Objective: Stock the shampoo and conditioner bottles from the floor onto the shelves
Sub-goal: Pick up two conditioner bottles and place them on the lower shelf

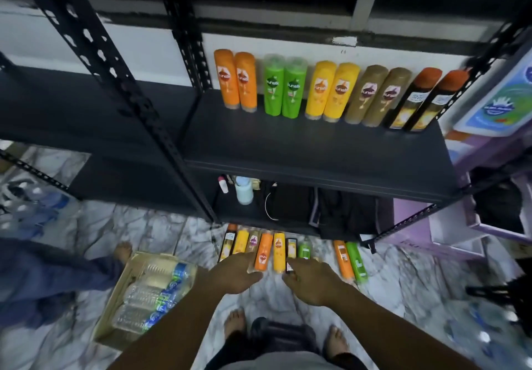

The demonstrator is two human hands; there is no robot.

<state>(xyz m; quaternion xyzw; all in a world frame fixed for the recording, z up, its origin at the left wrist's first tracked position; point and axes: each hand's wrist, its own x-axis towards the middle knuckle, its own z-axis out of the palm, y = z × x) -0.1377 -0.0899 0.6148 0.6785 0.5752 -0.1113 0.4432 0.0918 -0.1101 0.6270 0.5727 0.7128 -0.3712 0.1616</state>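
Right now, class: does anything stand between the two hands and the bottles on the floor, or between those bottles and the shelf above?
Nothing visible does. The left hand and right hand reach to the floor bottles. The shelf is bare in front; its stocked bottles stand along the back.

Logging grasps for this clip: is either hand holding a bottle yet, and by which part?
Nothing held. The left hand spreads open by the orange bottle's near end; the right hand reaches open toward the black bottle.
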